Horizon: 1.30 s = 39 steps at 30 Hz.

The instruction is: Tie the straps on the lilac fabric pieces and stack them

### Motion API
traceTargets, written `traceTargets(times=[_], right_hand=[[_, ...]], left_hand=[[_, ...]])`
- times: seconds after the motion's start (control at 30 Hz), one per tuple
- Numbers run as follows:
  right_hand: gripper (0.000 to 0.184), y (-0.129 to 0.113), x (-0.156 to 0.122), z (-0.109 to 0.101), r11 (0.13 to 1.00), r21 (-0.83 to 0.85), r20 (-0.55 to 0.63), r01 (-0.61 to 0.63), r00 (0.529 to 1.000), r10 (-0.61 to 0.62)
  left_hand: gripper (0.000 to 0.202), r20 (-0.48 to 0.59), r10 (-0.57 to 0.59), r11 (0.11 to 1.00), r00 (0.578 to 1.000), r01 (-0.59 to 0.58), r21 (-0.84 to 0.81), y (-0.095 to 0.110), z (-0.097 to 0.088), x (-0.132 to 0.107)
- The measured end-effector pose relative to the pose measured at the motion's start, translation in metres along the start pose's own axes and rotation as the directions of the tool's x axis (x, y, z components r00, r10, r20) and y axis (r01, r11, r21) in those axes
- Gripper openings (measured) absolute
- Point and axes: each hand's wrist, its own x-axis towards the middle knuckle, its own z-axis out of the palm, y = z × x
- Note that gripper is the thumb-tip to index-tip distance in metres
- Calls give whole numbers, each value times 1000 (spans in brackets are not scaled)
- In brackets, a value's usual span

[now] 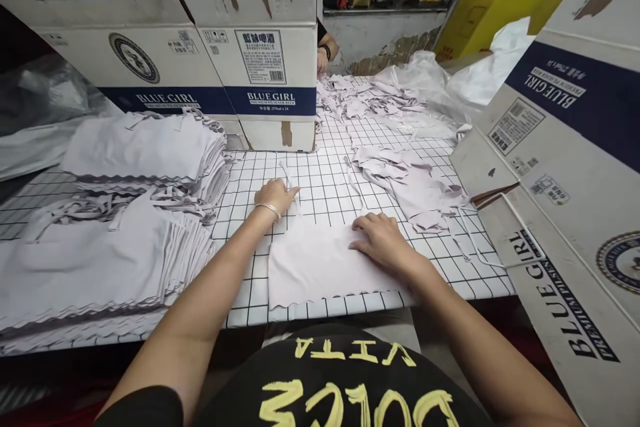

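Here, a flat, pale pink fabric piece [315,260] lay on the white, black-gridded desk [320,190]. The right hand [380,237] rested upon it with parted grip; the left hand [275,199] was at a thin pale strap [288,177], but its grip I could not tell.

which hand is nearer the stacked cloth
Left. The left hand is right of the stacked cloth, apart from it; the right hand is farther right, on the flat piece.
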Motion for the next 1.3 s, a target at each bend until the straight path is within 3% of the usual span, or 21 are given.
traceTargets(times=[0.1,0.17,0.3,0.4,0.5,0.63,0.77,0.83,0.9,0.97,1.0,1.07,1.13,1.2,1.23,1.3], right_hand=[[27,14,8,-2,997,55,-2,-61,998,62],[26,11,22,-9,987,153,-36,-37,998,43],[21,-25,97,-15,924,380,20,-47,999,42],[22,-61,170,-6,893,389,169,-226,970,172],[24,-88,217,8,869,357,318,-342,919,231],[24,-97,238,14,785,500,426,-366,893,145],[19,-93,243,-4,626,693,453,-358,892,9],[21,-93,242,-22,520,784,420,-339,907,-42],[20,-94,232,-40,324,892,357,-315,931,-79],[12,-94,210,-56,132,955,280,-266,955,-101],[8,-93,193,-61,97,969,239,-228,963,-126],[13,-89,151,-64,177,972,196,-154,948,-253],[22,-83,103,-59,295,948,245,-117,862,-444],[33,-77,59,-46,358,920,343,-160,772,-535],[37,-74,41,-37,355,912,381,-208,752,-538],[37,-71,15,-19,262,914,401,-309,788,-467]], left_hand=[[44,-47,-116,993,992,116,-6,6,17,33],[39,-26,-163,984,986,161,-72,4,19,48],[25,-32,-152,975,988,145,-170,1,8,56],[23,-55,-66,973,996,52,-227,2,0,30],[17,50,99,955,994,-81,-285,1,3,-16],[12,230,343,893,911,-241,-380,-3,16,-64],[19,304,439,855,845,-289,-430,-7,17,-69],[18,328,450,841,831,-270,-469,-9,15,-64],[15,345,440,822,829,-217,-527,-10,12,-60],[14,377,406,793,833,-116,-597,-10,8,-60],[18,397,378,771,836,-46,-635,-9,5,-62],[33,453,329,642,829,155,-751,-7,-2,-66],[47,523,339,393,782,387,-834,-4,-8,-73],[46,561,385,103,733,570,-815,-1,-13,-79],[39,562,398,10,725,610,-792,1,-13,-82],[25,566,381,-82,731,636,-767,2,-13,-87]])
